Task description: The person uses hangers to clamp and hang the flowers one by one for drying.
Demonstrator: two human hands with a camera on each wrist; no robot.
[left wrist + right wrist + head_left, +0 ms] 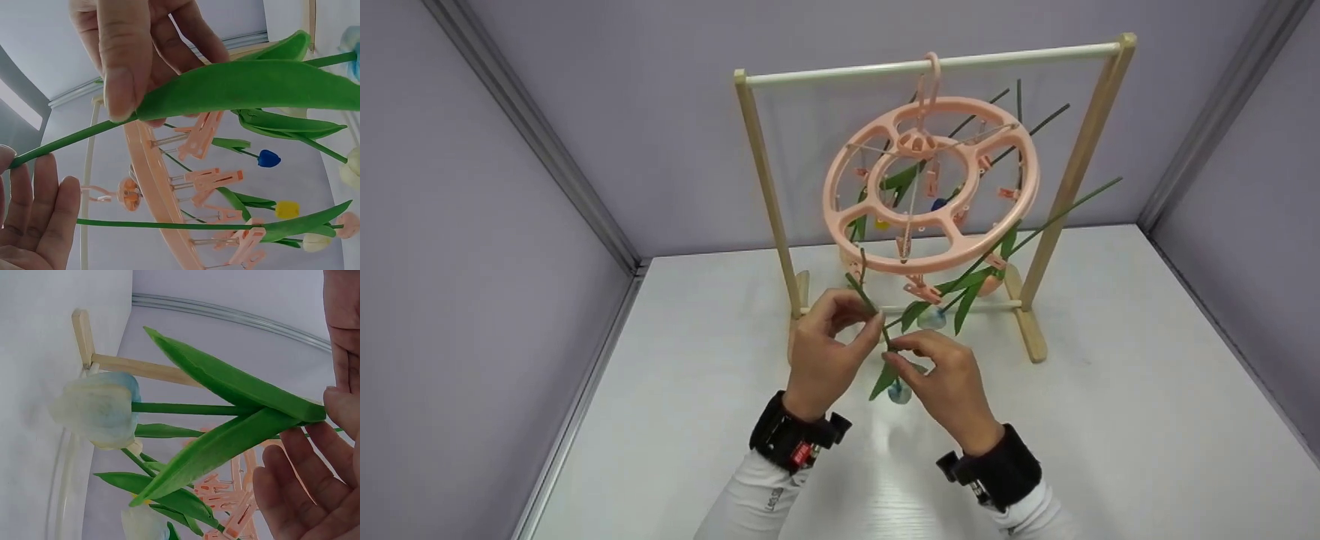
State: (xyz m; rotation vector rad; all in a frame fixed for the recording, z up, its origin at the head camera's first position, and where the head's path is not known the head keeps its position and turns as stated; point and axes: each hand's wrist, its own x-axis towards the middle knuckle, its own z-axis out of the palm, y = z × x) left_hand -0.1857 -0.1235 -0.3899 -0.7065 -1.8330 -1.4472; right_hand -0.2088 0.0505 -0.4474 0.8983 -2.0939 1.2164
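Observation:
An artificial tulip with a pale blue-white bloom (900, 391) hangs head down between my hands, below the front of a pink round clip hanger (930, 262). My left hand (829, 352) pinches its green stem (73, 140) near the upper end. Lower down, my right hand (949, 375) pinches the stem where the leaves (225, 379) begin. In the right wrist view the bloom (95, 408) is large, with both leaves spread. Pink clips (922, 289) dangle from the ring just beyond my fingers. None visibly grips the held tulip.
A wooden stand (765, 180) carries the hanger on its white top bar (870, 69). Other tulips hang head down from clips, among them a blue one (269, 158) and a yellow one (287, 210). Their stems (1080, 199) stick out to the right. Beneath lies a white table (697, 337).

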